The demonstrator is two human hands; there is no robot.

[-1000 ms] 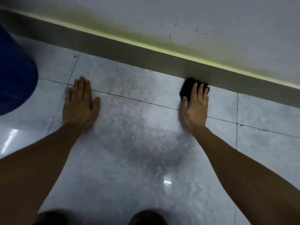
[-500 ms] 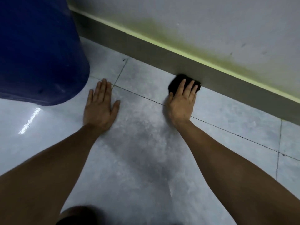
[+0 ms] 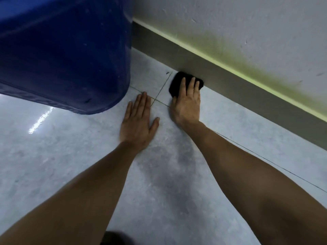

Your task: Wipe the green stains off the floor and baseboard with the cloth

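Observation:
My right hand [image 3: 186, 103] presses a black cloth [image 3: 177, 82] flat on the grey tiled floor [image 3: 159, 183], right where the floor meets the grey baseboard [image 3: 230, 85]. The fingers lie over the cloth and hide most of it. My left hand [image 3: 138, 124] rests flat on the tile just left of the right hand, fingers spread, holding nothing. A yellow-green stain [image 3: 247, 75] runs along the top edge of the baseboard and spreads up the white wall [image 3: 247, 23].
A large blue barrel [image 3: 62, 50] stands on the floor at the upper left, close to my left hand's fingertips and against the baseboard. Thin grout lines cross the tiles near both hands. A bright light reflection [image 3: 40, 119] shines on the floor at the left.
My right hand has slid the cloth leftward along the baseboard, towards the blue barrel. The view has swung left, so the barrel fills more of the frame. My left hand stays planted.

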